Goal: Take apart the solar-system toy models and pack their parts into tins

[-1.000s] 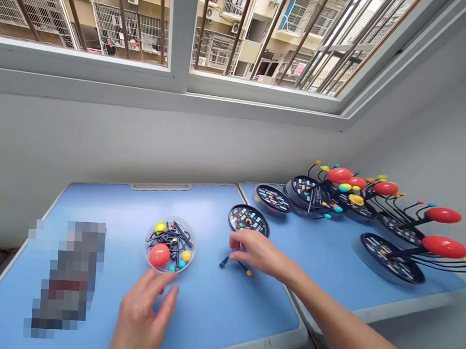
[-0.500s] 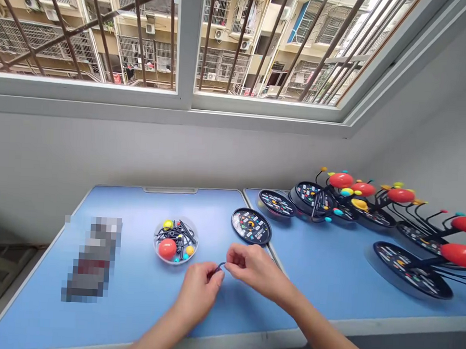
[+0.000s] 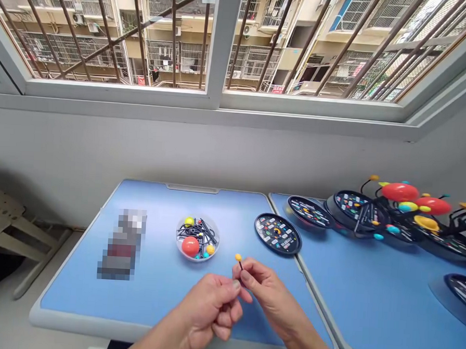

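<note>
Hands [image 3: 226, 304] work over the blue bench [image 3: 82, 297]. To their right stand assembled planet models [image 3: 375, 216]; ahead, a black disc base [image 3: 278, 233] lies bare and a round clear tray [image 3: 196, 250] holds loose parts [image 3: 198, 235]. The right hand [image 3: 268, 296] pinches a black rod [image 3: 240, 265] tipped with a yellow ball [image 3: 238, 257]; the left hand [image 3: 206, 311] curls just beside it, its grip unclear.

Daylight is pouring in through the window frame [image 3: 220, 49], blowing out the far upper right. Soft shadows are sitting under the black discs [image 3: 278, 233]. Wide lens is bending lines near the edges; a mosaic patch [image 3: 122, 244] is obscuring one spot on the table [image 3: 74, 296].
</note>
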{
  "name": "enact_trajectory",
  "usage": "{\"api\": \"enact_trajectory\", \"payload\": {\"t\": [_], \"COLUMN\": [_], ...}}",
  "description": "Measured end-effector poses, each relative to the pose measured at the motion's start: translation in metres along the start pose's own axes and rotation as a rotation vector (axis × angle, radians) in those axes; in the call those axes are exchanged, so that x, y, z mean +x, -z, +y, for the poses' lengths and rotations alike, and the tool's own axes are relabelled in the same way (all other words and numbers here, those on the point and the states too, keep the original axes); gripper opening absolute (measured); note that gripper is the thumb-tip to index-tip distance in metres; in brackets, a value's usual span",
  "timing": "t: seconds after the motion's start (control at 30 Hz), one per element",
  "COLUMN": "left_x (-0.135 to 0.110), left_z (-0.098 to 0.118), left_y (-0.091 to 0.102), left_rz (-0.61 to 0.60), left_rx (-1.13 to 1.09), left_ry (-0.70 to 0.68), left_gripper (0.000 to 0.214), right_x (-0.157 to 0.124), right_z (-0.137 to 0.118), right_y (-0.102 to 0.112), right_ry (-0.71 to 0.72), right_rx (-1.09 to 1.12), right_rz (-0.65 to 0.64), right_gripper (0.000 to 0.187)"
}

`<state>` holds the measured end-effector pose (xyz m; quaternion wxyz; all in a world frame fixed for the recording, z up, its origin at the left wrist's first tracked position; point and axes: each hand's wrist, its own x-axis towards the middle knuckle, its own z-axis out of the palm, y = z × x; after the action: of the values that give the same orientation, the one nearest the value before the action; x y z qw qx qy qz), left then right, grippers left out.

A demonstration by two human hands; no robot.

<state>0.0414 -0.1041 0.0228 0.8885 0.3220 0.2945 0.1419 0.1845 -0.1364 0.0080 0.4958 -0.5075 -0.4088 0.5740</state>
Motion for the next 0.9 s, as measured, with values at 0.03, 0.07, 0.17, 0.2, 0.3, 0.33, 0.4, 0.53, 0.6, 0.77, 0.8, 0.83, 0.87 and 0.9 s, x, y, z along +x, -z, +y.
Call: {"api": "enact_trajectory", "payload": {"t": [0.03, 0.07, 0.17, 0.2, 0.3, 0.33, 0.4, 0.53, 0.6, 0.77, 0.8, 0.83, 0.87, 0.9], "left_x": [0.000, 0.000, 0.001, 0.002, 0.004, 0.004, 0.003, 0.001, 0.000, -0.004, -0.004, -0.004, -0.004, -0.003], "left_z": [-0.001, -0.002, -0.002, -0.002, -0.001, -0.002, -0.008, -0.034, -0.040, 0.000, 0.012, 0.023, 0.033, 0.040], "left_y": [0.000, 0.000, -0.002, -0.003, -0.009, -0.011, -0.014, -0.013, -0.010, -0.005, -0.003, -0.002, 0.000, 0.002], "left_rz": [0.024, 0.045, 0.111, 0.133, 0.182, 0.197, 0.240, 0.245, 0.197, 0.203, 0.222, 0.236, 0.263, 0.295], "left_rx": [0.006, 0.014, 0.036, 0.044, 0.046, 0.033, -0.010, 0.013, -0.029, -0.131, -0.118, -0.103, -0.077, -0.040], "left_ry": [-0.006, -0.011, -0.030, -0.034, -0.046, -0.063, -0.092, 0.010, 0.001, -0.353, -0.388, -0.405, -0.419, -0.427], "left_gripper": [0.037, 0.038, 0.039, 0.039, 0.039, 0.038, 0.035, 0.033, 0.035, 0.042, 0.040, 0.036, 0.033, 0.032], "right_x": [0.000, 0.000, 0.000, 0.000, 0.000, 0.002, 0.006, 0.019, 0.022, 0.022, 0.023, 0.023, 0.024, 0.026], "right_z": [0.000, -0.001, 0.000, 0.002, 0.006, 0.005, -0.002, -0.039, -0.058, -0.056, -0.049, -0.041, -0.034, -0.027], "right_y": [-0.003, -0.005, -0.011, -0.013, -0.021, -0.021, -0.018, 0.012, 0.026, 0.012, 0.004, -0.004, -0.010, -0.016], "right_ry": [0.016, 0.031, 0.062, 0.073, 0.133, 0.155, 0.194, 0.372, 0.454, 0.228, 0.165, 0.101, 0.048, 0.008], "right_rx": [-0.011, -0.027, -0.084, -0.110, -0.192, -0.210, -0.198, 0.076, 0.093, 0.158, 0.213, 0.265, 0.314, 0.354], "right_rz": [0.030, 0.056, 0.095, 0.103, 0.148, 0.166, 0.233, 0.600, 0.646, 0.180, 0.093, 0.016, -0.047, -0.098], "right_gripper": [0.035, 0.035, 0.034, 0.034, 0.035, 0.035, 0.035, 0.035, 0.035, 0.034, 0.034, 0.034, 0.035, 0.035]}}
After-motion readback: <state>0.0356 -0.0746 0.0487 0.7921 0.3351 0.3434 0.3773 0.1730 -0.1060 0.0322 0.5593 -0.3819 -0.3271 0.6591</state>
